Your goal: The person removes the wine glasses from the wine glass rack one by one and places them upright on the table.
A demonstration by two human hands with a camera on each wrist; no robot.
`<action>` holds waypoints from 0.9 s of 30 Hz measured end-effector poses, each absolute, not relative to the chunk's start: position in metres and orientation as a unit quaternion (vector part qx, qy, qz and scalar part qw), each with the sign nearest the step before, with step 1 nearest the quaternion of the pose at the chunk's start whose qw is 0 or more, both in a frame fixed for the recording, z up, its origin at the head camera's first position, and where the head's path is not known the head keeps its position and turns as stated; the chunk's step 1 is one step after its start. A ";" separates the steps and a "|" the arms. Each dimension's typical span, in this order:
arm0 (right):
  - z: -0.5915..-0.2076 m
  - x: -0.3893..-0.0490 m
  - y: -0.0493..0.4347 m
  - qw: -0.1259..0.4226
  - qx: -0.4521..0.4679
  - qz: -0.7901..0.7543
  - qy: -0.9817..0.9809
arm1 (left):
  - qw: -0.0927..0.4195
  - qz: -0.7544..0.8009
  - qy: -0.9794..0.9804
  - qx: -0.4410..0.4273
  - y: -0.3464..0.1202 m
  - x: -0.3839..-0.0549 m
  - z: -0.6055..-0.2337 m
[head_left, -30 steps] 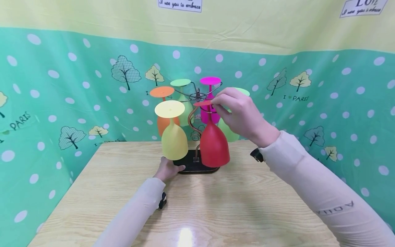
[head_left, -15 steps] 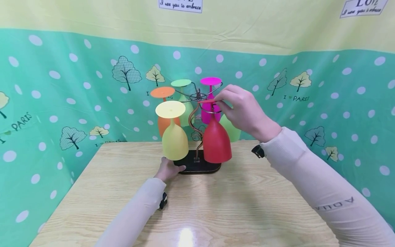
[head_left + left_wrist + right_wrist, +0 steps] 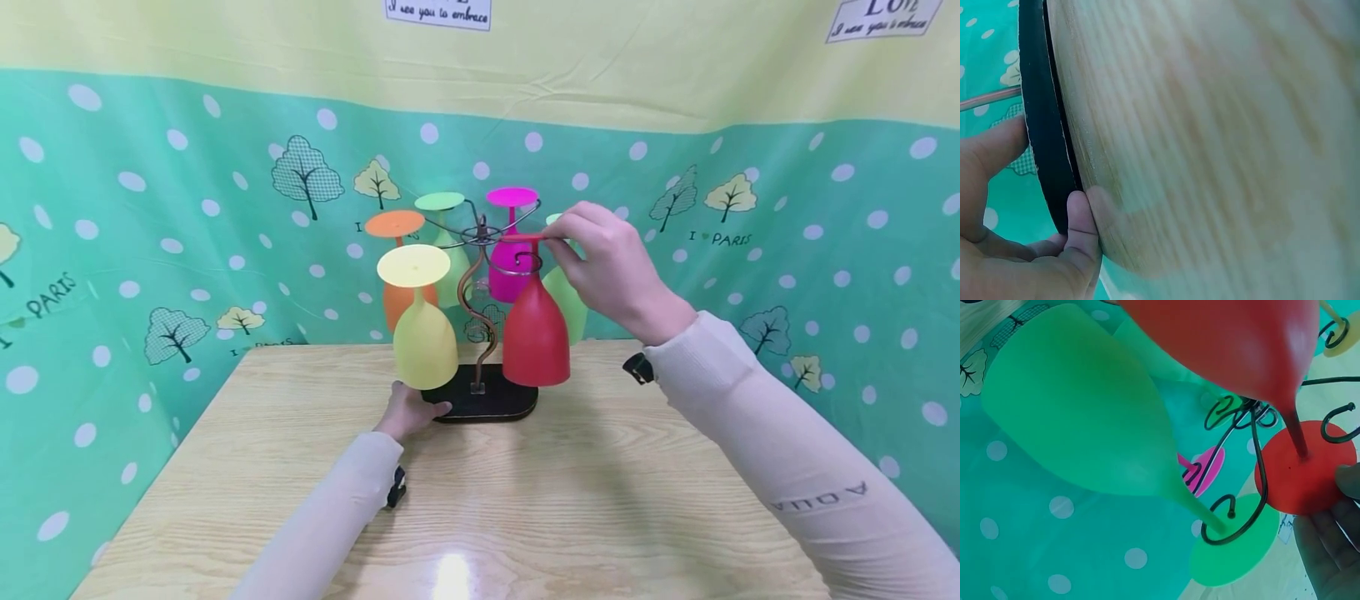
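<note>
My right hand [image 3: 611, 267] pinches the round foot of an upside-down red wine glass [image 3: 536, 337] at the right front of a wire glass rack. In the right wrist view the red foot [image 3: 1307, 478] lies between thumb and fingers, and the glass's stem stands beside an open wire hook [image 3: 1338, 425]. My left hand [image 3: 408, 410] grips the left end of the rack's black base [image 3: 487, 404]. The left wrist view shows the base's edge [image 3: 1047, 125] pinched between thumb and fingers. A curved copper-coloured post [image 3: 483, 329] rises from that base.
Around the rack hang upside-down glasses: yellow [image 3: 425, 346], orange [image 3: 393, 223], magenta [image 3: 512, 197], a green one [image 3: 440, 202] at the back and another green one [image 3: 566, 304] behind the red glass. The wooden table [image 3: 525, 517] meets a patterned curtain [image 3: 225, 208].
The red glass has moved right and slightly up with my right hand, away from the rack's post. My left hand stays in place on the base.
</note>
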State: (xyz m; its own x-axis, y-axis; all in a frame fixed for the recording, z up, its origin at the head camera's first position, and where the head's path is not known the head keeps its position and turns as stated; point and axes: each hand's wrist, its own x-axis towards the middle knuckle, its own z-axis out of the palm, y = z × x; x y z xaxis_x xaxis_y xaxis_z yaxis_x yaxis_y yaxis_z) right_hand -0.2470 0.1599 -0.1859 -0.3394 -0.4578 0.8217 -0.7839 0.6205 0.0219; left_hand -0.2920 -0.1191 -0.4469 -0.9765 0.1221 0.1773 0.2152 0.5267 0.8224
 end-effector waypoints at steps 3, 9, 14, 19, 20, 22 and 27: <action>-0.186 -0.246 0.163 0.430 0.393 0.195 -0.789 | 0.047 -0.475 -0.874 -0.095 -0.120 -0.291 -0.448; -0.188 -0.242 0.166 0.449 0.393 0.201 -0.777 | 0.041 -0.471 -0.875 -0.102 -0.121 -0.292 -0.450; -0.190 -0.238 0.168 0.469 0.398 0.201 -0.762 | 0.042 -0.474 -0.873 -0.111 -0.121 -0.293 -0.450; -0.191 -0.233 0.169 0.486 0.400 0.212 -0.748 | 0.045 -0.464 -0.877 -0.112 -0.122 -0.293 -0.450; -0.191 -0.232 0.169 0.490 0.399 0.215 -0.745 | 0.047 -0.462 -0.879 -0.113 -0.122 -0.293 -0.451; -0.191 -0.229 0.170 0.495 0.397 0.224 -0.740 | 0.053 -0.456 -0.881 -0.116 -0.122 -0.294 -0.451; -0.190 -0.223 0.177 0.502 0.391 0.218 -0.740 | 0.062 -0.444 -0.887 -0.108 -0.121 -0.295 -0.452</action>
State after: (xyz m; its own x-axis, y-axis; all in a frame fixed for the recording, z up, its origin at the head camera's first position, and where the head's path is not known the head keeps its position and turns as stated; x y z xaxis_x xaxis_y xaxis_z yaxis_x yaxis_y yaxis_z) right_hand -0.2226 0.1773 -0.1902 -0.1898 -0.3597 0.9136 -0.7977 0.5990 0.0701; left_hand -0.2951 -0.1212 -0.4517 -0.9689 0.1367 0.2061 0.2469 0.5817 0.7750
